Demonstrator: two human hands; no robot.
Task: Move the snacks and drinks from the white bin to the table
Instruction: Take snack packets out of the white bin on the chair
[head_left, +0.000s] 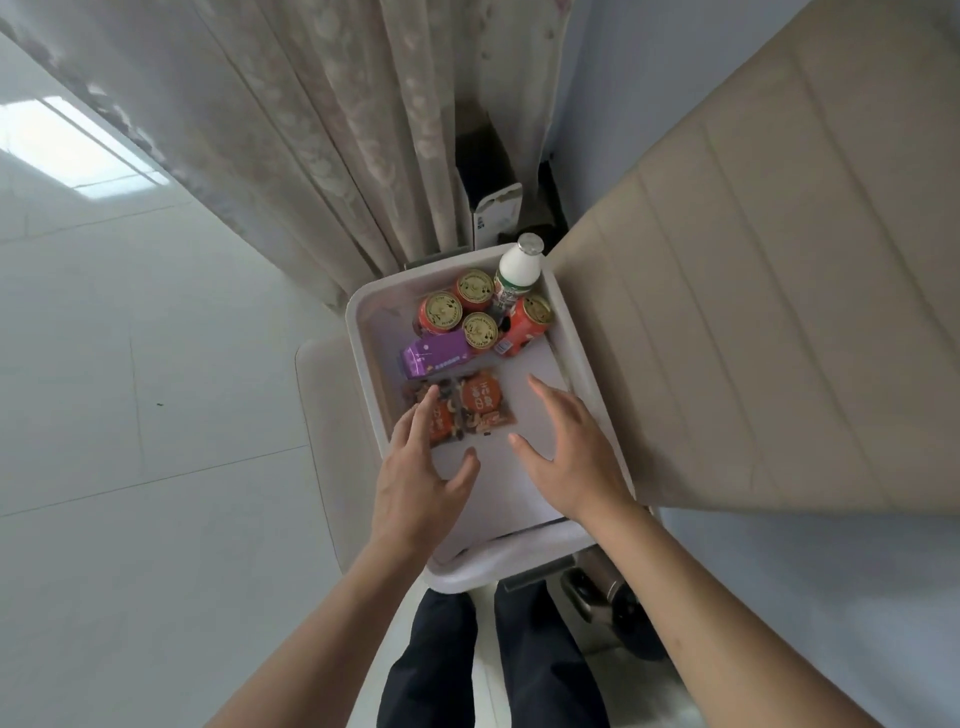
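The white bin (363, 332) stands below me between a curtain and a padded surface. At its far end are several red cans with gold lids (441, 312), one tilted red can (527, 325) and a white bottle with a silver cap (517, 270). A purple carton (436, 358) lies in front of the cans. Nearer me lie two orange nut packets (480, 402). My left hand (421, 467) hovers over the left packet with fingers spread, holding nothing. My right hand (566, 447) is spread over the bin's bare white floor, to the right of the packets.
A beige padded panel (753, 312) presses against the bin's right side. A lace curtain (322, 145) hangs behind and left of the bin. Pale tiled floor (130, 415) spreads to the left. A white box (496, 215) stands behind the bin. My dark trouser legs (493, 660) are below.
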